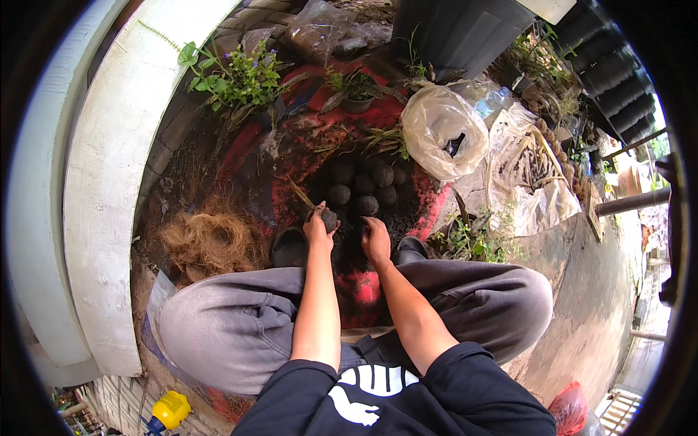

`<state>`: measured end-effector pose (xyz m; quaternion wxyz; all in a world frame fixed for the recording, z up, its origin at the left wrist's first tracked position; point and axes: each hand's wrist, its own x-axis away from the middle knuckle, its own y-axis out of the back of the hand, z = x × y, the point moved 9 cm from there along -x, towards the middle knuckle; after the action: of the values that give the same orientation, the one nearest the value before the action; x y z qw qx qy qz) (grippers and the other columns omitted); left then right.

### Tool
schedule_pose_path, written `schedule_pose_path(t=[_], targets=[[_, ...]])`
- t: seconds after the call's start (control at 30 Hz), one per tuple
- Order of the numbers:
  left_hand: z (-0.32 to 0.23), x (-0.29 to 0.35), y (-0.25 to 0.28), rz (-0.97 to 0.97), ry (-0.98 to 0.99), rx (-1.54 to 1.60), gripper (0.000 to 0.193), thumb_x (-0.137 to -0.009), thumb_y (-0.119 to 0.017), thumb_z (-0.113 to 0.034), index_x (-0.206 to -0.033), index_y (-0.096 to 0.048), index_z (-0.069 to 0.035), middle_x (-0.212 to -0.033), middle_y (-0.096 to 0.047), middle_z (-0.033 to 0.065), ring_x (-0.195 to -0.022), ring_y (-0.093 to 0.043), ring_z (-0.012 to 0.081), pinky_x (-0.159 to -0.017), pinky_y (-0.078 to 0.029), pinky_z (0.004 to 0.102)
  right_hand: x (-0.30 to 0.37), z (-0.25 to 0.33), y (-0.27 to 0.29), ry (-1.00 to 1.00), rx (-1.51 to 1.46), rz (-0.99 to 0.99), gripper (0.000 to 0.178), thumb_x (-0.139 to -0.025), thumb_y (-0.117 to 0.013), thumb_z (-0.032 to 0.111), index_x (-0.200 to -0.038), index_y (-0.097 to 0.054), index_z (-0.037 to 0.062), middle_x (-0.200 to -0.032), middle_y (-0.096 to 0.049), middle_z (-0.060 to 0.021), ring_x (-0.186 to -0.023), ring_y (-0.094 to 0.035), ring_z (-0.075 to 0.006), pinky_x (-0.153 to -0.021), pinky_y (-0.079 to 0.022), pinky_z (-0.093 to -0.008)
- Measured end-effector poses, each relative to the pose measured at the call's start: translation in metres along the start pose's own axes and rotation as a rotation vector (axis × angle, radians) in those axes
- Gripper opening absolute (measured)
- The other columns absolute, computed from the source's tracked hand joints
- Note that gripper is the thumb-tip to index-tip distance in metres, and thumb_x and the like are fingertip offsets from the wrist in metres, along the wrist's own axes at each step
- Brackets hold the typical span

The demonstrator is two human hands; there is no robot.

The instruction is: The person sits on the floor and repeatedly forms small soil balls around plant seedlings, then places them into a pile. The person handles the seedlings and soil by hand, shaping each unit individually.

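Note:
My left hand is closed around a dark ball of soil. A narrow yellow-green leaf sticks up beside its fingers; whether it grows from the ball, I cannot tell. Close by on the right, my right hand hangs over the soil with its fingers curled in. Anything between those fingers is too small or hidden to make out. Just beyond both hands, several round dark soil balls sit grouped on loose black soil, spread over a red sheet.
Tangled brown fibre lies left of my feet. A clear plastic bag with its mouth open stands at the far right, near a crumpled plastic sheet. Leafy plants grow at the far left. A black bin stands at the back.

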<state>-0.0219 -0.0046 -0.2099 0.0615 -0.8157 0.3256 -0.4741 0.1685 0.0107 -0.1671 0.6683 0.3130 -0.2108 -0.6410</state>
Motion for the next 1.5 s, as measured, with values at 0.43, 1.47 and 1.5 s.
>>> schedule_pose_path(t=[0.43,1.47,1.5], targets=[[0.006,-0.010,0.012,-0.066,0.024,0.037,0.014,-0.089,-0.072,-0.021,-0.102,-0.071,-0.016,-0.098,-0.066,0.0019,-0.084,-0.064,0.0206,-0.069,-0.056,0.0422,0.007,0.013,-0.055,0.234,0.311,0.233,0.054,-0.087,-0.058,0.014,-0.138,-0.050,0.0008,-0.138,-0.055,-0.0174,-0.133,-0.048,-0.0333,-0.115,-0.035,-0.0474],[0.006,-0.002,0.021,-0.238,0.076,0.043,0.031,-0.078,-0.082,-0.027,-0.099,-0.067,-0.011,-0.108,-0.062,0.0085,-0.090,-0.063,0.0279,-0.067,-0.060,0.0434,0.025,0.010,-0.039,0.190,0.485,0.323,0.060,-0.075,-0.079,0.036,-0.128,-0.064,0.0150,-0.121,-0.064,-0.0069,-0.122,-0.051,-0.0300,-0.100,-0.041,-0.0453],[0.007,-0.002,0.023,-0.244,0.076,0.040,0.031,-0.078,-0.083,-0.028,-0.100,-0.067,-0.011,-0.109,-0.062,0.0088,-0.091,-0.063,0.0283,-0.066,-0.060,0.0434,0.025,0.006,-0.042,0.152,0.515,0.376,0.060,-0.075,-0.080,0.037,-0.128,-0.064,0.0151,-0.122,-0.063,-0.0071,-0.122,-0.051,-0.0302,-0.100,-0.041,-0.0454]])
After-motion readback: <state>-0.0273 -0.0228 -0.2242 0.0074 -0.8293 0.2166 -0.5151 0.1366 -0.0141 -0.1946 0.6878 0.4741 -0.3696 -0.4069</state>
